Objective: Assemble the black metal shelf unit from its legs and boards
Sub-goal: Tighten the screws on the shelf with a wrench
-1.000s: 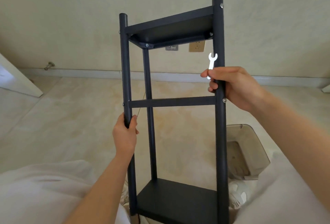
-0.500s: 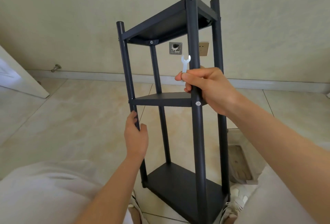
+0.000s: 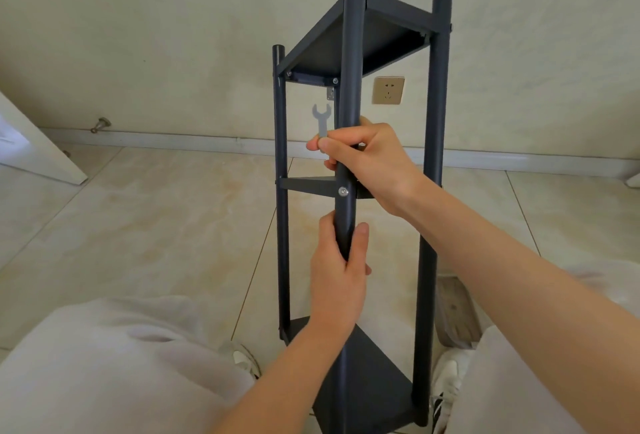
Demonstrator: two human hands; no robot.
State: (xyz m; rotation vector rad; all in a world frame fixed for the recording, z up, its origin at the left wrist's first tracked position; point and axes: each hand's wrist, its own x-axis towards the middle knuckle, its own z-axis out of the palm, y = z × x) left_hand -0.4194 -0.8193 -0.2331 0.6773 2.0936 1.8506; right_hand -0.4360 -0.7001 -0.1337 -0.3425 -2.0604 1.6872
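I log shelf (image 3: 434, 156) upright on floor, between knees. Left hand (image 3: 337, 281) clenched round near leg (image 3: 349, 87), at 6 o'clock from screw (image 3: 343, 191) of middle board (image 3: 308, 186). Right hand (image 3: 367, 163) grasps same leg at 1 o'clock from screw and pinches wrench (image 3: 322, 118), open end pointing to 12 o'clock. Screw sits between the two grips.

Beige tiled floor (image 3: 156, 226) is pictured with the black shelf unit (image 3: 370, 385) stood at lower centre, flanked by white shoes (image 3: 446, 376); a translucent container (image 3: 453, 312) is set at lower right.
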